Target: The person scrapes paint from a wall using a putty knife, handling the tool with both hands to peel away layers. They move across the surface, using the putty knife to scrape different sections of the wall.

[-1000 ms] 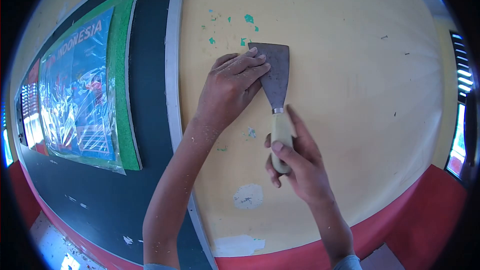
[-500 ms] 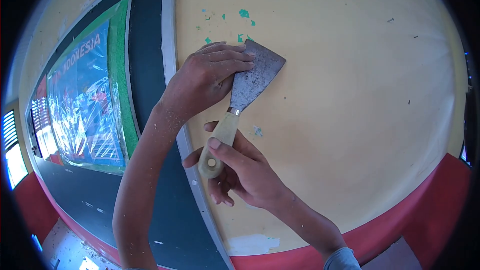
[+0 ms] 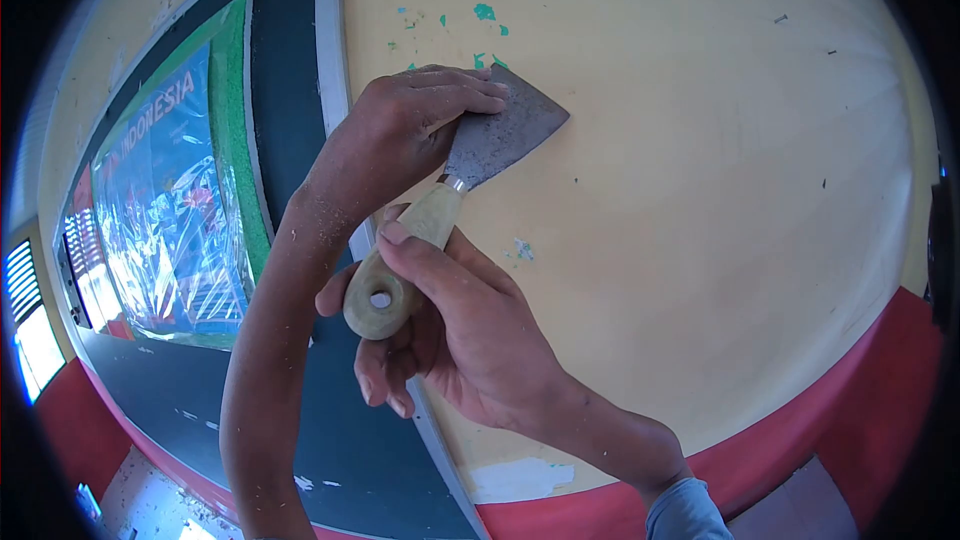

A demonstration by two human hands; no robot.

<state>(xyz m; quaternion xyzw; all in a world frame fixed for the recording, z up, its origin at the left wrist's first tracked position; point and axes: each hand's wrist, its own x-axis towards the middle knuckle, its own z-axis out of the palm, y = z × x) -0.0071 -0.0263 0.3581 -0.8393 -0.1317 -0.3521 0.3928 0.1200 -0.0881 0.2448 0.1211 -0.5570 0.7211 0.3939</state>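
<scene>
A putty knife [image 3: 508,128] with a wide, worn grey metal blade and a pale handle with a hole in its end is held up against the cream wall. Wrapped around the handle is my right hand [image 3: 475,325], thumb on top and some fingers curled behind it. My left hand [image 3: 405,125] grips the blade's left side, fingertips flat on its face and thumb hidden. Pale dust specks the left hand and forearm. Just above the blade's upper corner are green paint remnants [image 3: 485,12] on the wall.
Left of the hands, a grey frame strip [image 3: 331,50] edges a dark board [image 3: 290,70]. A plastic-covered blue poster [image 3: 180,190] with a green border hangs on it. A nail [image 3: 781,19] sticks out at upper right. Red paint [image 3: 800,430] covers the lower wall.
The putty knife's handle end has swung left and up towards the camera, and my right hand has moved left with it. The blade is tilted more; the left hand stays on it.
</scene>
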